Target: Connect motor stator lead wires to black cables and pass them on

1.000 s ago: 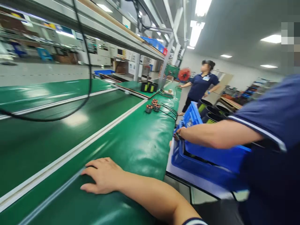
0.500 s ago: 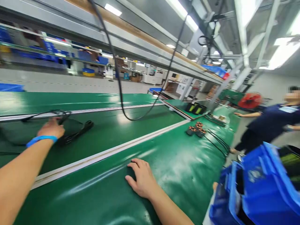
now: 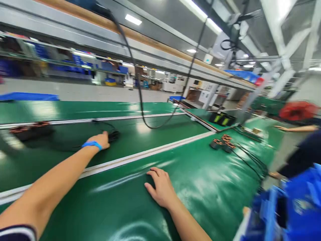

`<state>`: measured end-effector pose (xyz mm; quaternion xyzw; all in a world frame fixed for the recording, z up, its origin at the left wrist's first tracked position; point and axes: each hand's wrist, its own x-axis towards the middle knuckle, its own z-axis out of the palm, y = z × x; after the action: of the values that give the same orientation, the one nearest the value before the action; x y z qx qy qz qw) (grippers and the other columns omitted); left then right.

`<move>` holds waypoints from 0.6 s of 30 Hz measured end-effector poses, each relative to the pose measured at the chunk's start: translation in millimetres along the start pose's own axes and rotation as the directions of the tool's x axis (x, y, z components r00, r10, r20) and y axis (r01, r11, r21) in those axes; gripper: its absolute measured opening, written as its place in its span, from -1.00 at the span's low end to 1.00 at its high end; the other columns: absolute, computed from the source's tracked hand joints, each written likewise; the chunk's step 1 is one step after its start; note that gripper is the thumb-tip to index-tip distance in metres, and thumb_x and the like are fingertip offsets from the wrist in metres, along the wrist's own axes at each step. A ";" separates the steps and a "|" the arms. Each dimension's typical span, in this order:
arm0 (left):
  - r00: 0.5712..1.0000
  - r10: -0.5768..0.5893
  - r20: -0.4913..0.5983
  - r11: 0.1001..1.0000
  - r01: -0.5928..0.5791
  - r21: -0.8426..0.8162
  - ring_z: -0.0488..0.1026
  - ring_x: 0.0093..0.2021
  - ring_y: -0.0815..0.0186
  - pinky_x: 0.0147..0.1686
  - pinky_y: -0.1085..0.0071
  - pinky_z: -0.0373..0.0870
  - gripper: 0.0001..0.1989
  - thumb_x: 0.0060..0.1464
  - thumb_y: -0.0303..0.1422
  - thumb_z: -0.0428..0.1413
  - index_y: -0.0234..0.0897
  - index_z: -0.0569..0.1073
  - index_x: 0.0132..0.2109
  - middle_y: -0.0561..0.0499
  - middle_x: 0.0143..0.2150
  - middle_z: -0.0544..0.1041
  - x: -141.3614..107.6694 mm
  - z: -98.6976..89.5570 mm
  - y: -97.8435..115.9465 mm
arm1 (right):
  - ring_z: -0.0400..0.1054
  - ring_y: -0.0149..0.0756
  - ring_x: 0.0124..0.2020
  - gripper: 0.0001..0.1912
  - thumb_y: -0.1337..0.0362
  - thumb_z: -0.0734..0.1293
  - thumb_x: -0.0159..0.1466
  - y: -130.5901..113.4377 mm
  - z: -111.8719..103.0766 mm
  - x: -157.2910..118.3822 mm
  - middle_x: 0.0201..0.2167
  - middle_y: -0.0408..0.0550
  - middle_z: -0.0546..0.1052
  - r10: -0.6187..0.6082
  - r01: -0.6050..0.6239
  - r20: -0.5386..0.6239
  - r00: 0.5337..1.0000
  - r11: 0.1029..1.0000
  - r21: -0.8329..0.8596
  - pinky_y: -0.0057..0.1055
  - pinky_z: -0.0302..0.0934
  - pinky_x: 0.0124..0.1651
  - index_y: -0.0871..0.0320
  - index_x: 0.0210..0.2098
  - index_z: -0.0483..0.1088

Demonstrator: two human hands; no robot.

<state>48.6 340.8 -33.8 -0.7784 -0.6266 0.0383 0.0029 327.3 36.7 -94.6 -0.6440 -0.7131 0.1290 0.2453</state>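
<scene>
My left hand (image 3: 99, 140), with a blue band at its wrist, is over the dark green middle strip, its fingers closed on a bundle of black cable (image 3: 114, 135). A thin loop of that cable arcs behind the hand. To its left on the same strip lie black round parts with copper-coloured windings (image 3: 32, 130), blurred. My right hand (image 3: 162, 187) rests on the nearer green mat (image 3: 120, 201), its fingers spread and holding nothing. Farther right on that mat sit several similar copper-wound parts (image 3: 225, 142) with black cables trailing from them.
A white rail (image 3: 150, 152) divides the mat from the middle strip. A black cable (image 3: 141, 100) hangs in a loop above the strip. Blue bins (image 3: 301, 207) stand at the right edge, near a person in dark clothing (image 3: 303, 147). Black-and-green parts (image 3: 223, 118) sit farther back.
My left hand has moved right along the strip. Copper-wound parts have come into view at the left. My right hand stays on the mat; the view has swung left.
</scene>
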 end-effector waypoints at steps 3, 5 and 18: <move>0.998 0.057 -0.001 0.996 -0.056 0.068 0.52 -0.09 0.16 -0.03 0.15 0.54 -0.58 0.37 -0.13 0.20 -0.34 0.43 0.17 -0.13 -0.03 0.51 -31.9 -20.2 -6.1 | 0.23 -0.05 0.34 -0.60 0.21 0.33 0.43 6.1 4.6 0.0 0.33 0.08 0.36 0.006 -0.006 0.011 1.000 1.000 -0.025 0.04 0.12 0.41 0.07 0.24 0.38; 0.995 0.089 -0.042 0.989 -0.083 0.125 0.51 -0.05 0.13 0.05 0.10 0.50 -0.62 0.36 -0.16 0.21 -0.33 0.45 0.14 -0.13 -0.01 0.52 -49.6 -41.6 -14.6 | 0.24 -0.04 0.34 -0.61 0.20 0.30 0.45 9.2 7.8 0.8 0.33 0.09 0.36 -0.012 0.013 0.017 1.000 0.999 -0.035 0.05 0.14 0.39 0.07 0.24 0.38; 0.846 0.214 -0.488 0.974 -0.146 0.174 0.47 0.04 0.17 0.10 0.33 0.34 -0.59 0.29 -0.37 -0.01 -0.52 0.37 0.20 -0.07 0.00 0.52 -125.6 -202.0 -97.1 | 0.25 -0.03 0.33 -0.62 0.20 0.30 0.45 4.4 6.9 0.4 0.30 0.10 0.38 -0.028 0.029 0.012 1.000 0.997 -0.068 0.03 0.16 0.38 0.10 0.23 0.40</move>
<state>-60.0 247.9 179.8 -0.8149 -0.5242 -0.1251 0.2133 327.5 38.6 -102.6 -0.6410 -0.7275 0.1045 0.2213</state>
